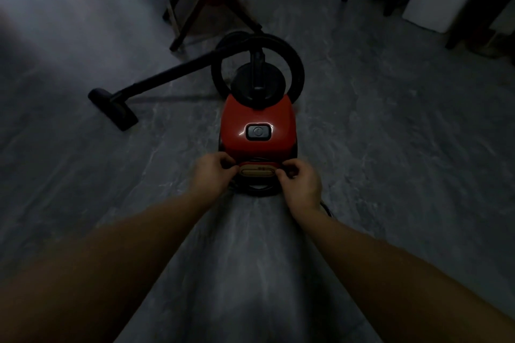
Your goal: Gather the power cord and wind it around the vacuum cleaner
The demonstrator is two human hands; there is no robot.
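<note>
Head view, dim room. Grey marbled floor (390, 147). Red vacuum cleaner (257, 117) stands at centre, its black hose (295, 64) looped behind it and its wand with floor nozzle (117, 108) lying to the left. Left hand (214, 175) and right hand (299, 184) are set apart at the cleaner's rear corners, each pinching the power cord (256, 190), which loops round the base. The tan rear label (257, 171) has unreadable writing. Furniture legs at the top are cut off.
</note>
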